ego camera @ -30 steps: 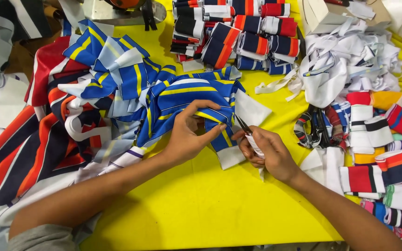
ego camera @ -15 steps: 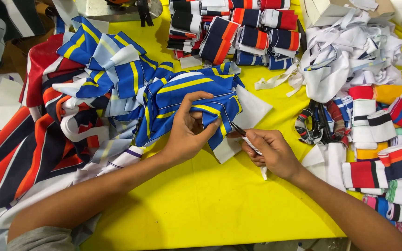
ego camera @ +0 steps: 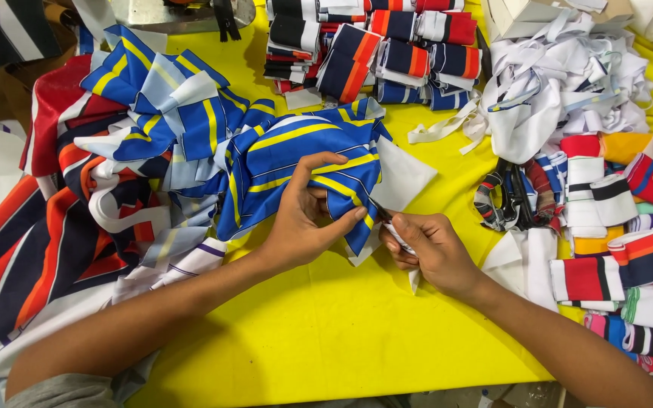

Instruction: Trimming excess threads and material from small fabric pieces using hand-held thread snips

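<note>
The left hand (ego camera: 307, 219) is gripping a folded blue fabric piece with yellow stripes (ego camera: 296, 162), thumb arched over the top fold and fingers curling under its lower corner. Compared with 1 second ago, this hand is sitting a little lower and tighter on the cloth, and the bundle is now bunching closer to the right hand (ego camera: 428, 245). The right hand is closing around a small white-handled cutting tool (ego camera: 398, 236), whose dark tip is pointing up toward the corner of the blue piece; earlier the tool was standing more in the open, and now it is tucking in right at the fabric's edge beside a white lining piece (ego camera: 402, 177). Judging from that, the trimming at this corner is under way, not finished.

The blue piece is lying near the middle of the yellow tabletop (ego camera: 326, 340), touching the heap of striped blue and orange cloth (ego camera: 100, 189) on the left. Stacks of folded striped bands (ego camera: 387, 53) are crowding the far edge, and white strips (ego camera: 561, 91) and rolled cuffs (ego camera: 621, 264) are filling the right. Open room is lying only toward the near edge, between the 2 forearms.
</note>
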